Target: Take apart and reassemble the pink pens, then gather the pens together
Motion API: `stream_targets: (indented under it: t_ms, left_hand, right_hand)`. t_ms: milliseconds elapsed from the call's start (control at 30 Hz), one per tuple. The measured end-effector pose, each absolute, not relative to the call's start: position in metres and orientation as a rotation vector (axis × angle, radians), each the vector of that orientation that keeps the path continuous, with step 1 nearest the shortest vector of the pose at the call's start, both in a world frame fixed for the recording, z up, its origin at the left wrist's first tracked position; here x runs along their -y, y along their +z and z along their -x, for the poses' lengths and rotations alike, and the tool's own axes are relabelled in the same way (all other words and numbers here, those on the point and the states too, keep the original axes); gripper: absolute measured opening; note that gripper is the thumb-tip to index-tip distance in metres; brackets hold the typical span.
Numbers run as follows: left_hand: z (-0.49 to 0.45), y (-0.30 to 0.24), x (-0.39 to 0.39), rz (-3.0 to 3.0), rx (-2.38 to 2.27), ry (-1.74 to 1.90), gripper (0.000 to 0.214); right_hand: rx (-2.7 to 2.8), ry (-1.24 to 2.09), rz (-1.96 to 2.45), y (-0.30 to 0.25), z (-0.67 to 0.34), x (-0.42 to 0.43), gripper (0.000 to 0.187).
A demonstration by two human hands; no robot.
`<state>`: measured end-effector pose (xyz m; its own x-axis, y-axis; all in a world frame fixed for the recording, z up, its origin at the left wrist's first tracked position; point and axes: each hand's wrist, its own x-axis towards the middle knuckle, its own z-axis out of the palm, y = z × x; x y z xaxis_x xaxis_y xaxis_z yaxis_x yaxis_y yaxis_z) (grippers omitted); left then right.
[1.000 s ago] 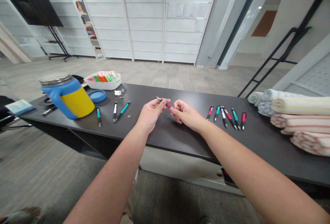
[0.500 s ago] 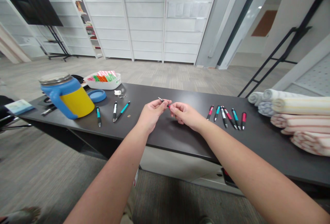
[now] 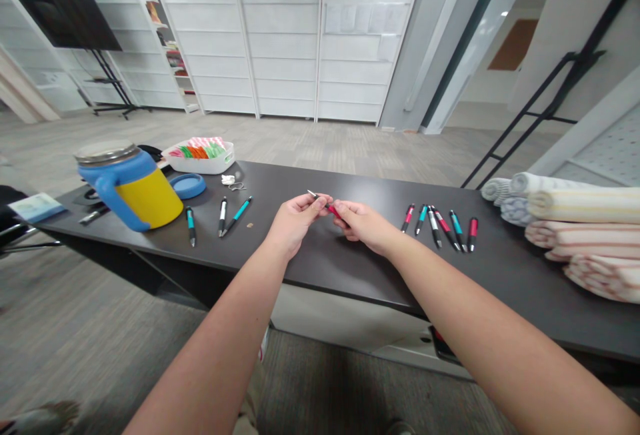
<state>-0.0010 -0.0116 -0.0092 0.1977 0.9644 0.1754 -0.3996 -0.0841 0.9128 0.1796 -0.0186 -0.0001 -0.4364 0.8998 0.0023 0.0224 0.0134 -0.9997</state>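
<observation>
Above the middle of the dark table, my left hand (image 3: 299, 220) and my right hand (image 3: 361, 220) are closed on one red pen (image 3: 332, 209). Left fingers pinch its dark front part, and a silver tip points up and left. The right fingers grip the red barrel; much of the pen is hidden by the fingers. Left of my hands lie a teal pen (image 3: 191, 226), a white pen (image 3: 223, 217) and another teal pen (image 3: 237, 216). Several pens, among them a short red one (image 3: 473, 235), lie in a loose row to the right.
A blue and yellow mug (image 3: 150, 195) stands at the left beside a blue lid (image 3: 188, 185). Behind it is a white basket (image 3: 220, 165) of colourful packets. Rolled striped towels (image 3: 590, 235) are stacked at the right end of the table (image 3: 320, 268).
My right fingers have shifted slightly on the pen, and more of its red barrel shows between the hands. The things on the table have not moved.
</observation>
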Motion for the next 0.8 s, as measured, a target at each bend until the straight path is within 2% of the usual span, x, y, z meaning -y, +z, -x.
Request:
stream_targets:
  t_ms: [200, 433, 800]
  left_hand:
    - [0.0014, -0.0113, 0.0095, -1.118, -0.661, 1.290, 0.034]
    - [0.0023, -0.0129, 0.0088, -1.096, -0.714, 1.283, 0.036]
    - [0.0043, -0.0058, 0.0112, -0.998, -0.660, 1.313, 0.038]
  right_hand:
    - [1.689, 1.291, 0.960, -0.0007, -0.1832, 0.0172, 0.046]
    - [1.794, 1.271, 1.076, -0.0051, -0.1829, 0.0148, 0.039]
    - [1.961, 0.992, 1.065, -0.0037, -0.1893, 0.0134, 0.034]
